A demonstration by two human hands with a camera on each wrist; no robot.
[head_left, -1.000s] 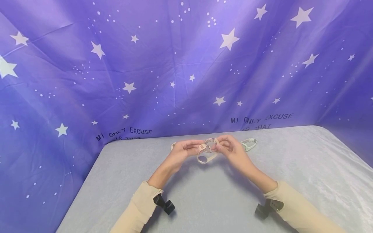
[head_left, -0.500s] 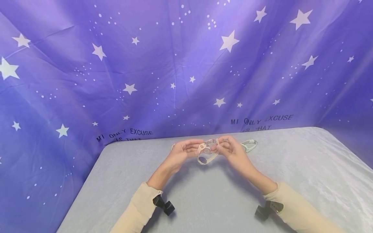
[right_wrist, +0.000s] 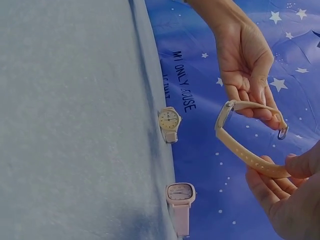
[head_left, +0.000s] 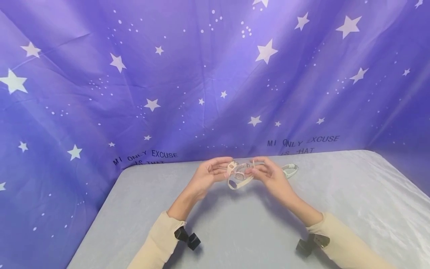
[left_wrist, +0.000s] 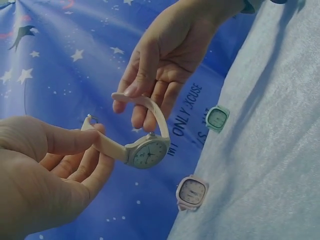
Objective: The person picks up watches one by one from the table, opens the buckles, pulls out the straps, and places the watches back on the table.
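Observation:
Both hands hold a cream wristwatch [head_left: 240,185] above the table, its round dial [left_wrist: 149,153] hanging lowest between them and its strap unfastened. My left hand [head_left: 206,175] pinches the buckle half of the strap between thumb and fingers, the metal buckle [right_wrist: 283,133] poking past the fingertips. The strap's punched half [right_wrist: 245,155] is pinched near its tip by my right hand [head_left: 273,177]. Behind the held watch, a pink square-faced watch [left_wrist: 192,192] sits on the table. A green watch [head_left: 291,170] lies beyond my right hand.
A pale yellow round watch [right_wrist: 170,119] lies near the table's far edge, hidden behind my left hand in the head view. The grey-cloth table [head_left: 231,231] meets a purple star-patterned curtain [head_left: 188,74] at the back. Black wrist cameras [head_left: 193,241] hang below the sleeves.
The two strap ends have spread slightly farther apart, with the left hand shifting a little left. More of the pink watch shows through the loop. The head view has tilted up slightly.

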